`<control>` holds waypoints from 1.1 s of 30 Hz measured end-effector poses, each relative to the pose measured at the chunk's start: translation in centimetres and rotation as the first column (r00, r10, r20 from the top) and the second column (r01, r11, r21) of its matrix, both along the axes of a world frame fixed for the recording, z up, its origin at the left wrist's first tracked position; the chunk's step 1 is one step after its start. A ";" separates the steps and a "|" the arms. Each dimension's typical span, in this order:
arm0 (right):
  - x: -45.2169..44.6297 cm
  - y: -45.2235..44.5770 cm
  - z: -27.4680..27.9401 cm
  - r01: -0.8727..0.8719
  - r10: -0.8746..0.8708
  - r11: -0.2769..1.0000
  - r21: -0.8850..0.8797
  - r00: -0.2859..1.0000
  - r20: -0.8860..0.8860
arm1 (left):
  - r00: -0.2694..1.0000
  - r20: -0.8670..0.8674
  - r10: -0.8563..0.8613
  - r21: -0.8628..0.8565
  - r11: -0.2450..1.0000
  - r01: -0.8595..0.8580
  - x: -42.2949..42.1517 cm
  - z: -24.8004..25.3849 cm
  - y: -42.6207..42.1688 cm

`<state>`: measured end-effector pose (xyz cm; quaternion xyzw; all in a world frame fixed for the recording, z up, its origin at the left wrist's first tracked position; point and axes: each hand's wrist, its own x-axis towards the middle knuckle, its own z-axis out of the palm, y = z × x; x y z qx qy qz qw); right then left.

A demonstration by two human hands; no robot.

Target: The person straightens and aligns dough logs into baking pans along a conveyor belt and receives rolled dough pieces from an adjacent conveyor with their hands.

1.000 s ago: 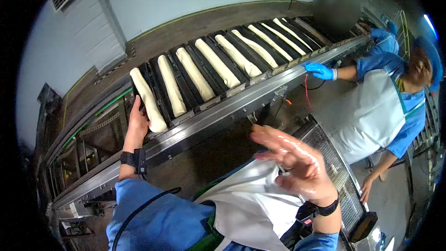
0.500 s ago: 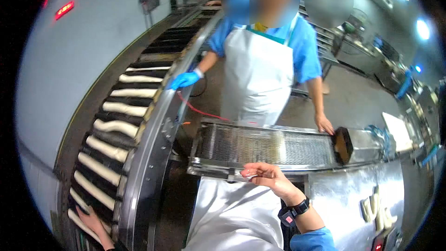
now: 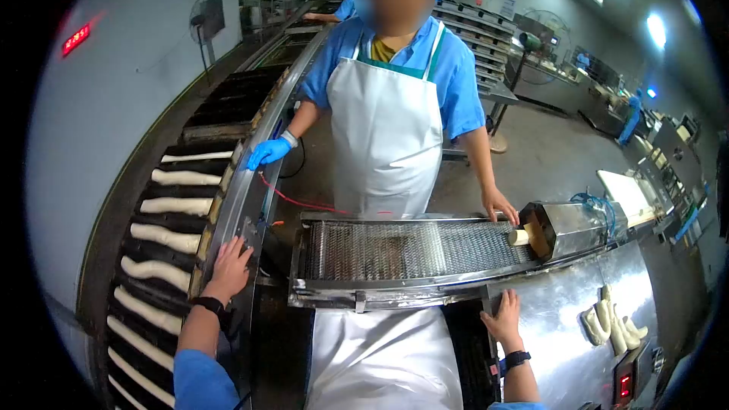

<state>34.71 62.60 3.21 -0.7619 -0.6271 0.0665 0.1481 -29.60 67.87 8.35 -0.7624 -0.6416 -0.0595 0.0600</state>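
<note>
My left hand point(image 3: 228, 267) lies on the metal side rail point(image 3: 247, 171) of the conveyor, fingers stretched out and holding nothing. Beside it, long strips of pale dough point(image 3: 156, 272) rest in the grooves of dark trays point(image 3: 205, 137). Over on the right, my right hand point(image 3: 504, 322) is open at the left edge of the steel table point(image 3: 562, 311), its fingers spread. In front of both hands runs a mesh belt point(image 3: 410, 250) in a metal frame. A short piece of dough point(image 3: 519, 238) shows at the belt's right end, by the metal housing point(image 3: 581, 231).
Across the belt stands a co-worker point(image 3: 387, 121), with a gloved hand point(image 3: 269, 152) on the rail and a bare hand point(image 3: 500, 205) by the belt's far edge. Several dough pieces point(image 3: 613, 323) lie on the steel table near a red digital display point(image 3: 625, 386). A red cable point(image 3: 296, 201) hangs behind the rail.
My left hand has left the dough strips at lower left for the rail. My right hand has moved from the belt frame's near edge to the steel table. Dough now shows at the housing.
</note>
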 end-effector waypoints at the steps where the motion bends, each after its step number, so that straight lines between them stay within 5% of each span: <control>1: 0.0 -0.2 0.5 0.075 -0.064 0.993 -0.092 0.991 0.114 | 0.995 -0.101 0.010 -0.025 1.000 -0.013 -0.6 -0.9 0.8; 3: -0.3 0.6 0.9 0.098 -0.084 0.991 -0.088 0.984 0.159 | 0.993 -0.105 -0.048 0.014 0.999 0.050 -0.3 0.2 0.9; 5: -0.7 1.1 1.0 0.117 -0.086 0.984 -0.131 0.970 0.225 | 0.944 0.249 0.215 -0.019 0.976 -0.218 1.5 2.0 0.4; 11: -0.7 4.1 1.5 0.267 -0.243 0.951 -0.154 0.957 0.160 | 0.951 0.188 0.245 -0.040 0.969 -0.242 0.9 0.8 1.2; 33: 0.0 6.0 0.2 0.276 -0.229 0.949 -0.153 0.936 0.266 | 0.933 0.260 0.249 -0.008 0.967 -0.255 0.8 -0.7 2.0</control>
